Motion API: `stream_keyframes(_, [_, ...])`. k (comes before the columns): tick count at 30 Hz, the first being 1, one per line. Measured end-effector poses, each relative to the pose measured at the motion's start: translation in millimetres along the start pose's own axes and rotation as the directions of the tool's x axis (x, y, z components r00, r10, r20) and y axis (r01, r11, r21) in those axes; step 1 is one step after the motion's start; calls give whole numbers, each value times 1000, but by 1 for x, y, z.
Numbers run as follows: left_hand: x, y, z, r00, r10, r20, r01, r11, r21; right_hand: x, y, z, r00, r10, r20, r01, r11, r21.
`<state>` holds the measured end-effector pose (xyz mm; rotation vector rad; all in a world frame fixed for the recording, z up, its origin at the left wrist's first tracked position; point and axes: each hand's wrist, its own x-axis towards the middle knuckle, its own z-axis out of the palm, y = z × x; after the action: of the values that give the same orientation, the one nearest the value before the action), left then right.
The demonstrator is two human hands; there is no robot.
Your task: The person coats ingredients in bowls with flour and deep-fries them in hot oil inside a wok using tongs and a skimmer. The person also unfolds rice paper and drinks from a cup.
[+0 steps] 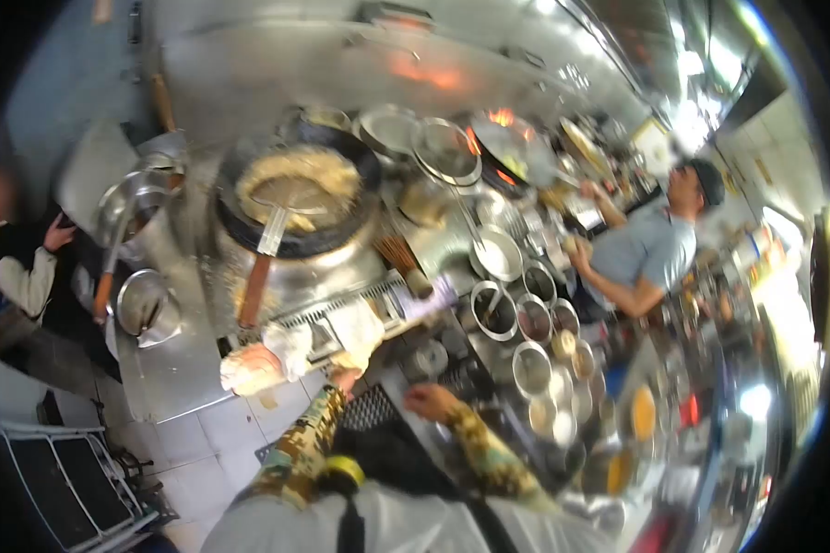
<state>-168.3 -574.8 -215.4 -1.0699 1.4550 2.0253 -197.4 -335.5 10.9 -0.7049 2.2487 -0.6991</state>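
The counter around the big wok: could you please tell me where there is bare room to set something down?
Bare steel shows on the counter left of the wok, below the small pot and beside the white cloth that the left hand touches. To the right, by the right hand, the condiment bowls crowd the surface.

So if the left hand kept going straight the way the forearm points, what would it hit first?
Most likely the white cloth bunched at the stove's front edge. The left hand already sits right at it, pointing up toward the big wok beyond. Motion blur and lens distortion make depth uncertain.
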Motion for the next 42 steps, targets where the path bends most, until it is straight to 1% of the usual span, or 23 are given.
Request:
stream_keyframes(2, [8,-21,1,911,405,-78,-382,900,210,25,18,24,999,47,-21,-47,999,14])
stream_keyframes(3, [-12,-13,-2,952,301,55,-307,936,175,38,19,31,998,44,-49,-44,999,10])
stream_keyframes(5, [-64,1,14,926,376,43,-371,924,-89,59,17,48,987,95,-129,-91,995,33])
stream_keyframes(6, [-79,6,18,960,276,55,-268,955,-125,86,50,78,979,88,-186,-81,996,42])
stream_keyframes(7, [-89,8,21,983,173,66,-161,974,-160,90,35,74,980,199,-15,-193,963,188])
stream_keyframes(9, [-110,7,26,970,215,116,-128,852,-507,89,3,63,886,320,336,-447,782,434])
stream_keyframes(10, [-117,6,24,937,307,169,-154,792,-590,93,9,61,840,83,536,-458,637,620])
stream_keyframes(13, [-150,6,38,950,302,-73,-279,726,-628,111,36,61,877,-24,480,-228,859,459])
stream_keyframes(15, [-144,-17,31,923,212,-320,-322,882,-345,123,59,45,923,-74,377,-134,857,497])
stream_keyframes(16, [-151,-28,24,920,258,-295,-352,875,-333,142,74,27,966,-243,-87,253,827,503])
stream_keyframes(17, [-160,-42,17,915,301,-268,-379,867,-324,161,90,9,772,-352,-530,531,815,232])
stream_keyframes(18, [-166,-57,12,907,298,-297,-389,862,-325,156,72,-45,826,-107,-554,442,733,517])
stream_keyframes(20, [-176,-78,3,895,295,-335,-404,856,-324,145,28,-156,771,402,-493,455,192,869])
stream_keyframes(23, [-204,-51,-19,648,668,-366,-595,744,304,144,-31,-249,885,366,-288,307,8,952])
stream_keyframes(24, [-224,-19,-21,450,818,-359,-568,572,592,168,-21,-268,951,228,-208,224,-46,973])
stream_keyframes(26, [-272,56,-19,300,865,-403,-477,502,722,238,14,-303,997,-64,-50,43,-109,993])
stream_keyframes(28, [-283,110,-36,-23,964,-264,-325,242,914,248,-7,-301,996,-71,-48,53,69,996])
stream_keyframes(29, [-292,135,-42,15,966,-260,-139,259,956,249,-18,-298,996,-68,-54,64,154,986])
stream_keyframes(31, [-298,171,-55,-72,981,-180,45,183,982,230,-52,-263,951,11,-307,287,328,900])
stream_keyframes(34, [-282,199,-76,193,931,-309,132,287,949,191,-115,-211,856,106,-506,438,372,819])
stream_keyframes(38, [-272,219,-101,508,792,-338,-66,427,902,188,-137,-199,872,-112,-477,384,762,522])
stream_keyframes(40, [-267,213,-103,416,864,-285,-60,338,939,196,-141,-200,874,-193,-445,350,886,305])
stream_keyframes(42, [-277,210,-99,376,895,-239,-59,280,958,213,-150,-198,685,-412,-601,411,900,-148])
